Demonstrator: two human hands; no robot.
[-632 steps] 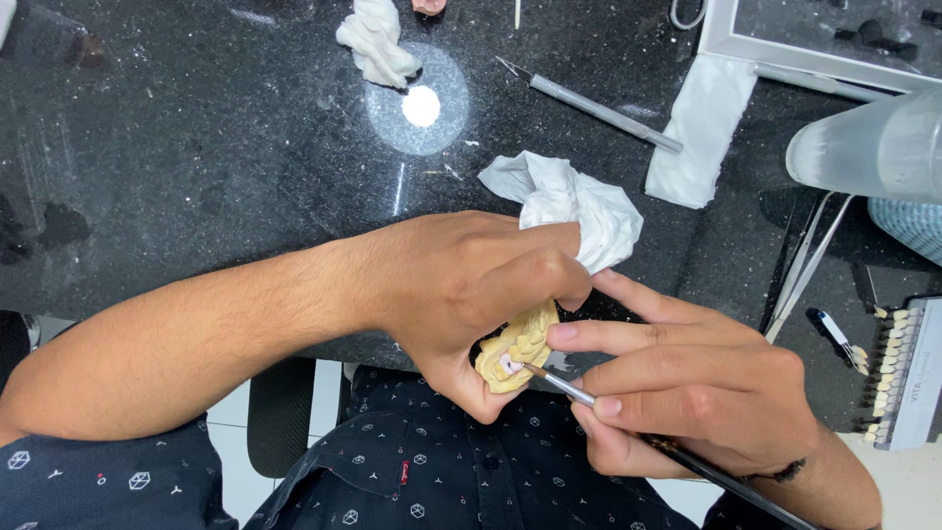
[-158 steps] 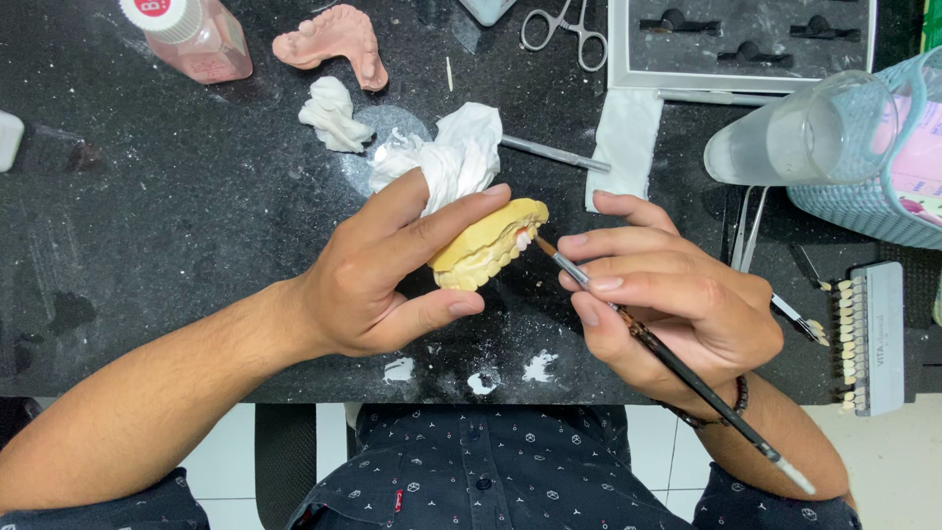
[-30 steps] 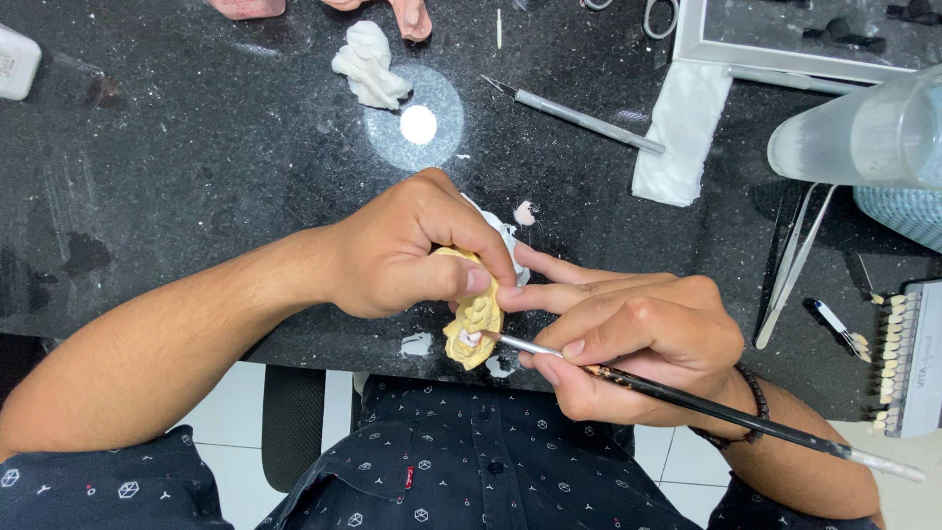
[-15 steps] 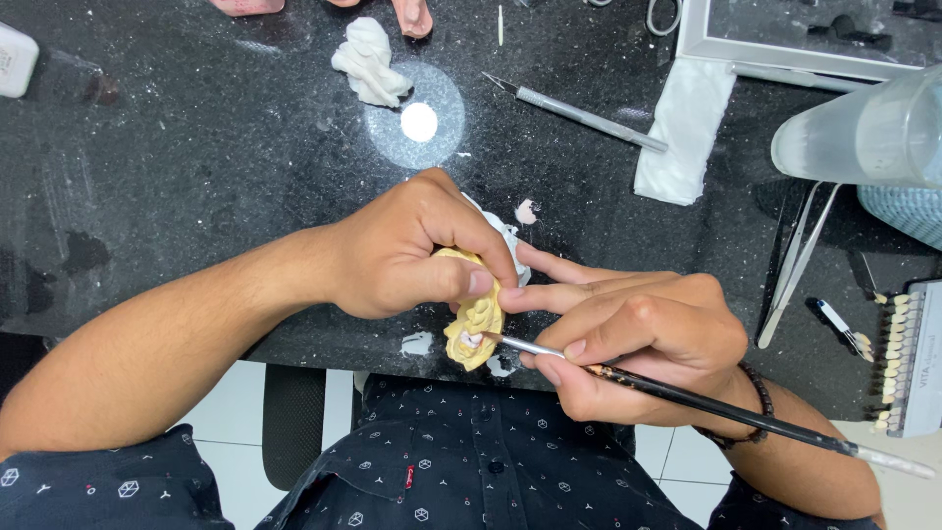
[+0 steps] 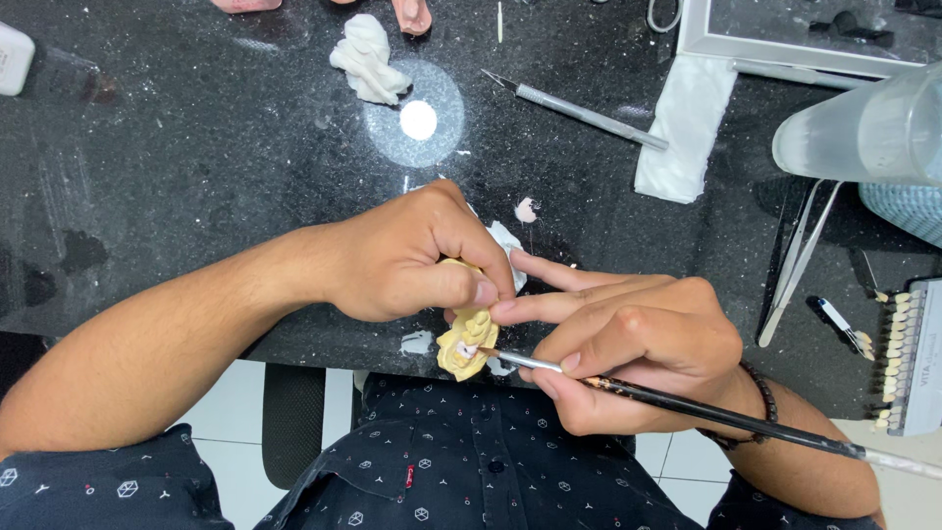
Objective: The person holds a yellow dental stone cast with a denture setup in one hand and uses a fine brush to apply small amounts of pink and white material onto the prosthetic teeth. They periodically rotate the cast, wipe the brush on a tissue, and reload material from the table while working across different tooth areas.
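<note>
Nearest the body, over the table's near edge, the left hand is closed around a small yellow dental cast, thumb and fingers pinching it from above so its lower end hangs free toward the dark patterned shirt. Held this way, the working face is turned to the right hand. The right hand grips a thin dark-handled brush pencil-fashion, its tip touching a small pinkish spot on the cast. The index finger reaches forward and rests against the left thumb, apparently to steady the stroke. A scrap of white tissue shows behind the left fingers; whether it is gripped cannot be told.

On the black stone table, small white flecks lie just beside the cast, and a pale pink blob sits slightly farther off. At the right edge lie a tooth shade guide, a small pen-like tool and metal tweezers.

Farther away: a crumpled white wad, a metal hand instrument lying diagonally, and a folded white cloth. A clear plastic cup lies tilted at right; no contents can be made out. The grey tray at far right holds dark items, too cropped to identify. Pink pieces sit at the far edge.
</note>
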